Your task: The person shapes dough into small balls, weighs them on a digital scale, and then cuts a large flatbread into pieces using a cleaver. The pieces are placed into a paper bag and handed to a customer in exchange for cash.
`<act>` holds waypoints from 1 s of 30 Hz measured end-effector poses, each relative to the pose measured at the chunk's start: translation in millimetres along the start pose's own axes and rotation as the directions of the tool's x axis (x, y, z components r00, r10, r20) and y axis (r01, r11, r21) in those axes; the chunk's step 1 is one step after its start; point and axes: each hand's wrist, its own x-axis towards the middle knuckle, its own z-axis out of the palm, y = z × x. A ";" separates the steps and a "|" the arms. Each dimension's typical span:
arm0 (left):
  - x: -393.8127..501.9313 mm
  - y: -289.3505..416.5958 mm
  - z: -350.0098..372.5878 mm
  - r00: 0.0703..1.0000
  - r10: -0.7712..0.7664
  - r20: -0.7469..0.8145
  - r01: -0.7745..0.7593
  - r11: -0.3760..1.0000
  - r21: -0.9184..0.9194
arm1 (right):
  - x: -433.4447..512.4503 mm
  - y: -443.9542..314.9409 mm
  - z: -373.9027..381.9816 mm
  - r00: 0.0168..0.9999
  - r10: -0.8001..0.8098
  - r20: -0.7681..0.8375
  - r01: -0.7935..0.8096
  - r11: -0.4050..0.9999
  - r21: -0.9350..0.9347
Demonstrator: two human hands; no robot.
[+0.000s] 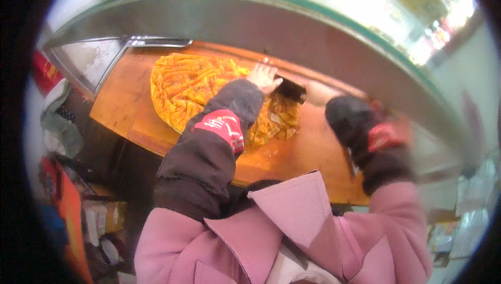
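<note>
A large round of golden, wrinkled flatbread (pixel 188 88) lies on a wooden board, with what looks like the rim of a plate at its lower left edge. At its right side sit several cut pieces (pixel 280 121). My left hand (pixel 264 77) rests with spread fingers on the upper right part of the food. Just right of it my right hand (pixel 319 93) is closed around a dark, wide-bladed cleaver (pixel 289 88), its blade over the cut side. The handle is hidden in my hand, and the right arm is blurred.
The wooden board (pixel 129 119) reaches across the front. A glass-topped ledge (pixel 250 14) curves over its far side. A metal-framed tray (pixel 88 61) stands at the far left. Near the board's right part lies a narrow tool (pixel 353 164), partly hidden by my sleeve.
</note>
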 end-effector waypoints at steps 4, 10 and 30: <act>-18.2 6.9 -13.6 0.988 -0.029 0.148 0.019 0.997 0.071 | -7.7 -19.5 14.0 0.956 0.288 0.047 -0.277 0.946 -0.167; -37.8 4.4 -45.5 0.955 0.122 -0.270 -0.108 0.992 0.067 | -28.2 -39.2 -12.9 0.978 0.205 -0.043 -0.209 0.968 -0.140; -80.0 6.6 -47.3 0.929 0.151 -0.338 -0.112 0.985 0.131 | -46.4 -64.7 -8.3 0.981 0.187 0.058 -0.177 0.974 -0.144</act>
